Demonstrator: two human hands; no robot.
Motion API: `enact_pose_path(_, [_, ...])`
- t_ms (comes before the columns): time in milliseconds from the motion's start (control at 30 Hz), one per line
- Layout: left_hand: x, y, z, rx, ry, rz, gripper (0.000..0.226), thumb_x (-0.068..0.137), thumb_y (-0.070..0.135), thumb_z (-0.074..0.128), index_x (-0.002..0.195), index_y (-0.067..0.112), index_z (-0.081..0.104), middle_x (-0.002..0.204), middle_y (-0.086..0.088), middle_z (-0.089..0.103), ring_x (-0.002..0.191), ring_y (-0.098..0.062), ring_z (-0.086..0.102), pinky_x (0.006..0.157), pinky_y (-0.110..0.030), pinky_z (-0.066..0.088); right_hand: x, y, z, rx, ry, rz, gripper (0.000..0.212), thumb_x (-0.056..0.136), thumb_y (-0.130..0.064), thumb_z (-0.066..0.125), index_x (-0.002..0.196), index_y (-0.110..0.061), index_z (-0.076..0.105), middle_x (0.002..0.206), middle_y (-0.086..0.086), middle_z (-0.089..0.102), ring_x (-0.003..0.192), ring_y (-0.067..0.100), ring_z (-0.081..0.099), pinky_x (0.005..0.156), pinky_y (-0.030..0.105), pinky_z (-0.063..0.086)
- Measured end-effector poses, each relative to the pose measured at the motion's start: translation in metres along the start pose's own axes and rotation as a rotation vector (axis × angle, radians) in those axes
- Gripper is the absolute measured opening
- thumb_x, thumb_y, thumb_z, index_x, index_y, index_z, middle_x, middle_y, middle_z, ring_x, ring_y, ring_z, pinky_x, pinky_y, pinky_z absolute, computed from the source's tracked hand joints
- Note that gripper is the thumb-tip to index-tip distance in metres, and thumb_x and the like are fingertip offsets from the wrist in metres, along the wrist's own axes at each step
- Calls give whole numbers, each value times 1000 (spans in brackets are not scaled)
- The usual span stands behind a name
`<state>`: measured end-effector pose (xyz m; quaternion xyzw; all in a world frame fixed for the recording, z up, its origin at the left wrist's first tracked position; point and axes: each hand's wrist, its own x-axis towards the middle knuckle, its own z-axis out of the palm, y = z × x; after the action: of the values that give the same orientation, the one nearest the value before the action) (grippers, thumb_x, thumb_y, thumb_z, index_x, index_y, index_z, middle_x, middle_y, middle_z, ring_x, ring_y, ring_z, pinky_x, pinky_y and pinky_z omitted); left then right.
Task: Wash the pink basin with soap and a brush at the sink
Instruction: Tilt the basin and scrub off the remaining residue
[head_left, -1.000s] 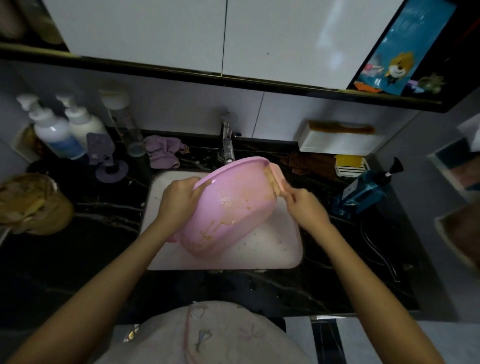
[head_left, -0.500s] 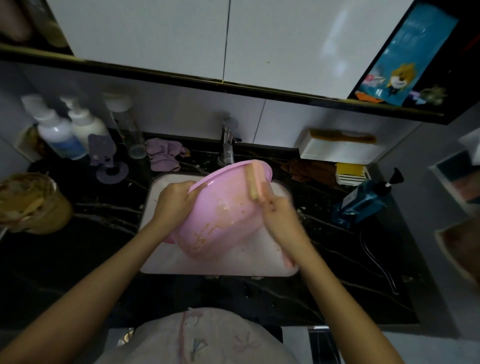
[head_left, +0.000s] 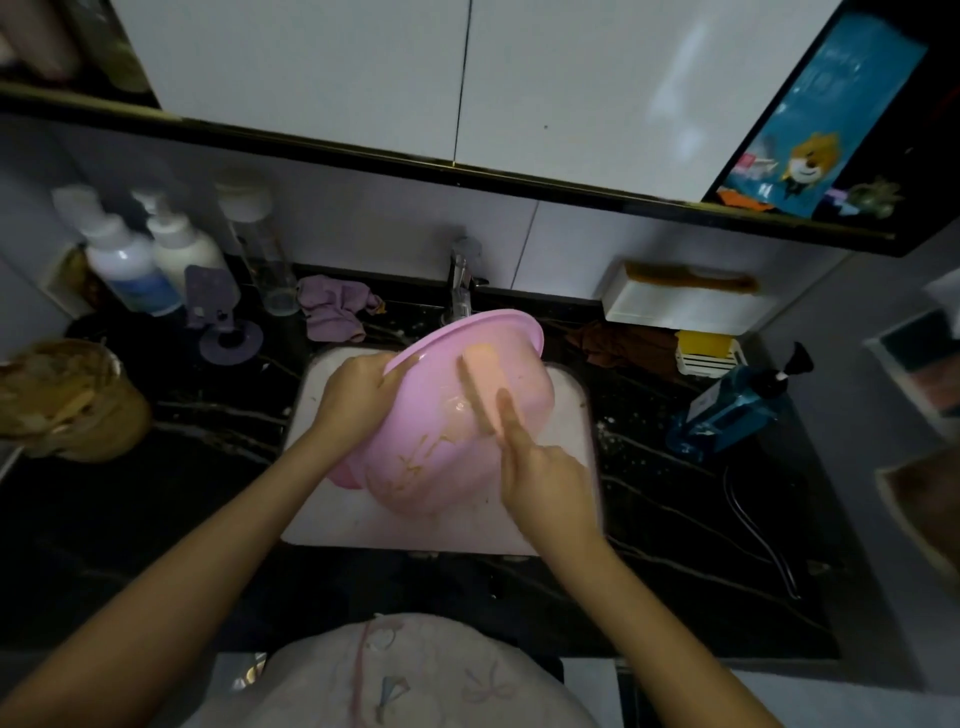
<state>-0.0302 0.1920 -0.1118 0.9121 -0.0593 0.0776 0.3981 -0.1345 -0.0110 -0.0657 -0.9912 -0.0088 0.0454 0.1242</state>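
1. Currently, the pink basin (head_left: 441, 447) is held tilted over the white sink (head_left: 363, 519) at centre frame, with its outer wall turned to the camera (rim uppermost, near the faucet (head_left: 460, 283)).
2. The left hand (head_left: 358, 387) is clamped on the rim at the basin's left edge, fingers curled over it.
3. The right hand (head_left: 545, 467) is closed round the brush (head_left: 480, 379), forefinger laid straight along its back. The bristles are pressed to the outer wall.
4. Brownish streaks (head_left: 415, 462) are seen lower on that wall, so strokes are best carried down there with even pressure.
5. The rim grip should be kept firm, as a wet basin is judged likely to twist under the brush.
6. Lather cannot be made out.
7. No writing can be read:
   - The blue poster (head_left: 821, 119) at upper right carries a cartoon animal, but its lettering is blurred.
   - The label on the pump bottles (head_left: 130, 265) at upper left is illegible.
   - The label on the blue bottle (head_left: 727, 410) at right is too small to read.
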Motion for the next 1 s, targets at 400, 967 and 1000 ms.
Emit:
enact_pose_path(400, [17,21,14,66,-112,-23,41,97,36,46,60,18,42,68,-6,54,71,-28,54,59,-32,28,20,28,-8,59,47,292,52,102,-25,25,152,-25,11,75,8,57,64,26,56,51,31,39])
enact_pose_path(967, [-50,-63,5,-136,-218,-242,34,85,45,54,76,13,52,78,-7,59,79,-28,58,67,-34,37,22,14,-9,73,122,153,53,102,-25,28,151,-30,9,76,7,59,64,25,56,53,29,39])
enact_pose_path(1000, [-54,-63,8,-143,-192,-254,25,91,33,55,79,11,55,81,-10,61,83,-31,60,66,-32,36,28,19,-10,124,129,163,52,102,-26,28,151,-29,13,70,4,56,60,21,53,50,28,37])
